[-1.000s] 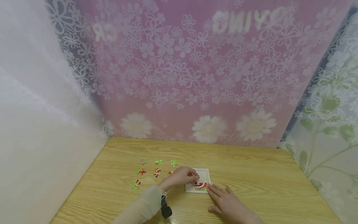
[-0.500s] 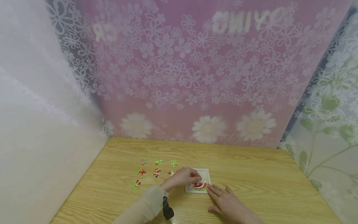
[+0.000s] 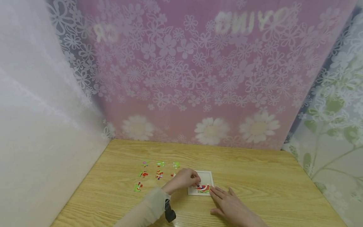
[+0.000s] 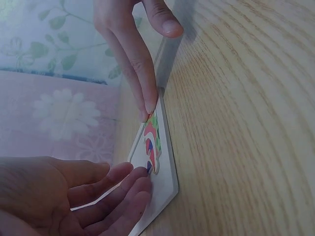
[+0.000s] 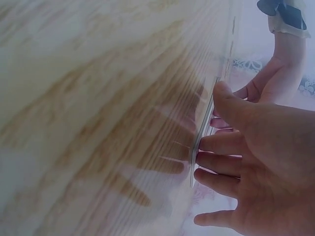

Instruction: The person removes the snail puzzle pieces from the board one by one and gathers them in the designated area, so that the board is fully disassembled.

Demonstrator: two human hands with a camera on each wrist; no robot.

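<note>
A white puzzle tray [image 3: 211,179] lies on the table between the hands. Colourful joined jigsaw pieces [image 3: 204,188], red, white, blue and green, lie along its near right part. Over the tray's left side is the left hand [image 3: 182,180]. Its relaxed fingers reach down, and in the left wrist view one fingertip [image 4: 141,172] touches the dark blue end of the pieces. Whether anything sits under its other fingers is hidden. The right hand [image 3: 229,203] lies at the tray's near right corner, straight fingertips resting on its edge and the thumb apart.
Several loose jigsaw pieces [image 3: 159,175] lie in rows on the wooden table [image 3: 255,170], left of the tray. One is partly hidden by the left hand. A black watch-like band [image 3: 169,211] sits on the left wrist. Flower-patterned cloth [image 3: 181,78] hangs behind.
The left hand shifts slightly right over the tray, then back left, uncovering more of the blue part of the pieces. The right hand stays in place.
</note>
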